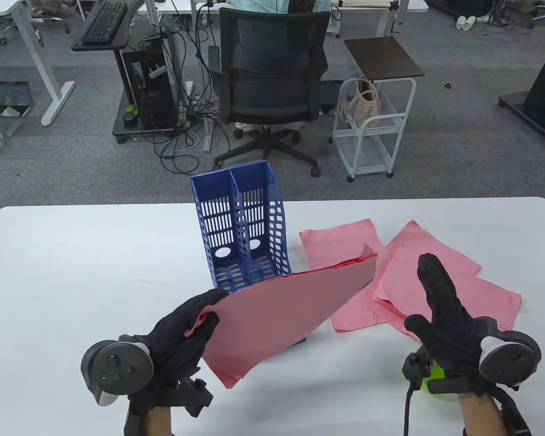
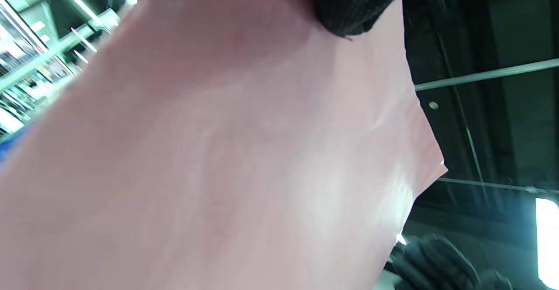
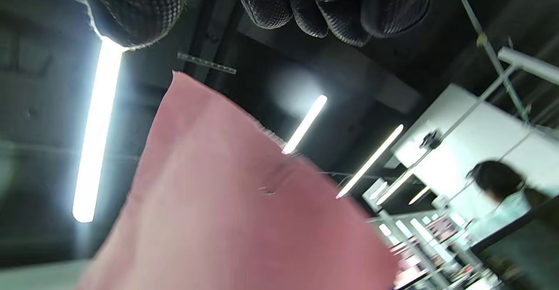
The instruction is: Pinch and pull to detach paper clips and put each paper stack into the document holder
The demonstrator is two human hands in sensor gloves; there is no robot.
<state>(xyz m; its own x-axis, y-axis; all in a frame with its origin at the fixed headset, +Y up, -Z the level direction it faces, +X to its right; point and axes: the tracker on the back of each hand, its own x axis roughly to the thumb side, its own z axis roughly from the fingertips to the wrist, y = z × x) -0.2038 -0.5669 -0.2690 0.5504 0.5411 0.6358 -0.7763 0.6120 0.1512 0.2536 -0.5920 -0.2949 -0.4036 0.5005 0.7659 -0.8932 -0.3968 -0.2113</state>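
Observation:
My left hand [image 1: 209, 306] pinches the near left corner of a pink paper stack [image 1: 290, 313] and holds it tilted in the air, in front of the blue document holder [image 1: 240, 227]. Seen from the left wrist, this stack [image 2: 218, 150] fills the frame under one fingertip [image 2: 353, 6]. My right hand [image 1: 436, 295] hovers to the right with straight fingers and holds nothing. A paper clip [image 3: 273, 183] shows on the lifted stack's edge [image 3: 227, 220] in the right wrist view. Three more pink stacks [image 1: 336, 245], [image 1: 431, 254], [image 1: 458, 299] lie flat on the table, one with a clip [image 1: 375, 315].
The white table [image 1: 72, 272] ends just behind the holder. A small green object [image 1: 436, 377] lies under my right wrist. Beyond the table stand an office chair [image 1: 272, 81] with a seated person and a white cart [image 1: 372, 127].

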